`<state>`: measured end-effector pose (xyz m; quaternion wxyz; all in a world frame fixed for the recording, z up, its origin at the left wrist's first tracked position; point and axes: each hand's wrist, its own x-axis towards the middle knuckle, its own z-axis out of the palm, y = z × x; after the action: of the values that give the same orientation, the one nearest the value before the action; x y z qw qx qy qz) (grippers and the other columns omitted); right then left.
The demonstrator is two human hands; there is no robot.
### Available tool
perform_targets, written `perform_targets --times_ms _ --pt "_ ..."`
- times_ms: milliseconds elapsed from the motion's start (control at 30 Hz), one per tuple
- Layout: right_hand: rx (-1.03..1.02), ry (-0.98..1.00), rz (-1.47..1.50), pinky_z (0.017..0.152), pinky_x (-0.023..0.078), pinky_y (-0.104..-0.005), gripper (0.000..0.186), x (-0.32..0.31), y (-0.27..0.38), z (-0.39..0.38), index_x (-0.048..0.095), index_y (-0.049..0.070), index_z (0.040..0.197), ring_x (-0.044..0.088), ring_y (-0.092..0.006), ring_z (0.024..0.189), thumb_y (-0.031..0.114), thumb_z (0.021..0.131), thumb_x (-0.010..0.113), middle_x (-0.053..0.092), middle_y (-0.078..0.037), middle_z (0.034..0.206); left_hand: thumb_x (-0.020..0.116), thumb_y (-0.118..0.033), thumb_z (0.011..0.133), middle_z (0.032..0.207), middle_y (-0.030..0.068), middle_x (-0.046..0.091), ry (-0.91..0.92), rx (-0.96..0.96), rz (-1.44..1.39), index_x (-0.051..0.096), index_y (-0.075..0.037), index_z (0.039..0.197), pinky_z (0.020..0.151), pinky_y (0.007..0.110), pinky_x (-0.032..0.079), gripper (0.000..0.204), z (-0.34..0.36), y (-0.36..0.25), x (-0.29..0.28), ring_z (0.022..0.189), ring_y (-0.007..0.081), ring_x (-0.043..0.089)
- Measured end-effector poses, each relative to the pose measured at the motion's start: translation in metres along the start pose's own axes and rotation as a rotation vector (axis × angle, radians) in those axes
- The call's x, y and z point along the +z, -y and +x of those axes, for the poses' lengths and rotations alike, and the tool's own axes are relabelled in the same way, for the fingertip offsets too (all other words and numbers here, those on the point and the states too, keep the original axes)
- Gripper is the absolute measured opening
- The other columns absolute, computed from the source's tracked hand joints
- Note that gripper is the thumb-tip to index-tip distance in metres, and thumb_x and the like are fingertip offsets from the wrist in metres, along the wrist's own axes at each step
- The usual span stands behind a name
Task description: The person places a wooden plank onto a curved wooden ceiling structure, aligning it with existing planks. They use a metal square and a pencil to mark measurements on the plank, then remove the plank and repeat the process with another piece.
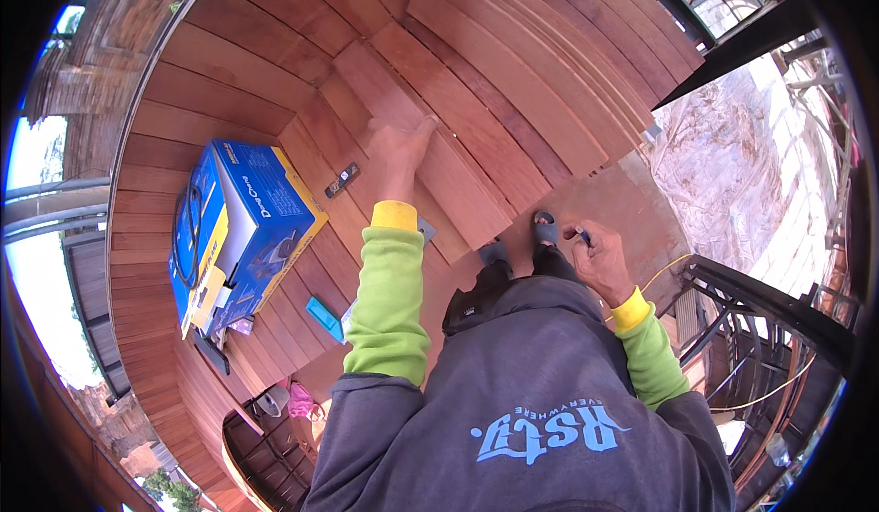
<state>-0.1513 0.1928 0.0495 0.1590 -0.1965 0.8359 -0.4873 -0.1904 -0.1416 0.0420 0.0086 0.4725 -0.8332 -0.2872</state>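
Note:
A loose reddish-brown wooden plank (467, 187) lies at a slant over the fixed boards in front of me. My left hand (398, 153) is closed on this plank, its thumb toward the right edge and its fingers toward the left. Off to the right, above the ground beside my feet, my right hand (602, 260) is curled in a fist-like grip. A small dark, pen-like object (582, 234) pokes out between its thumb and finger; the rest is hidden in the hand. Left of my left hand, a small dark handheld device (342, 179) lies on the boards.
Stacked planks (522, 63) lie ahead, to the right. A blue and yellow cardboard box (265, 201) with a black cable stands at left, near a teal case (324, 318). Dark metal framing (769, 301) and a yellow cord (661, 274) are at right.

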Motion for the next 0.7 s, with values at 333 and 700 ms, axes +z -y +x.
perform_targets --times_ms 333,700 --pt "0.222 0.080 0.304 0.060 0.048 -0.0252 0.022 0.074 -0.034 -0.012 0.064 -0.005 0.098 0.060 -0.0121 0.071 0.012 0.094 0.051 0.066 -0.009 0.084 0.076 -0.025 0.064 0.096 0.0150 0.064 -0.077 0.146 -0.559 0.051 0.007 0.114 0.076 0.030 0.049 0.065 -0.049 0.069 -0.063 0.087 0.0202 0.062" --pt "0.640 0.145 0.816 0.040 0.033 -0.0219 0.019 0.108 0.019 0.000 0.060 0.000 0.095 0.038 -0.0041 0.046 0.019 0.094 0.059 0.064 -0.009 0.090 0.050 -0.041 0.100 0.077 0.0037 0.063 -0.043 0.100 -1.174 0.063 -0.002 0.092 0.060 0.023 0.045 0.042 -0.141 0.141 -0.083 0.068 0.0076 0.058"
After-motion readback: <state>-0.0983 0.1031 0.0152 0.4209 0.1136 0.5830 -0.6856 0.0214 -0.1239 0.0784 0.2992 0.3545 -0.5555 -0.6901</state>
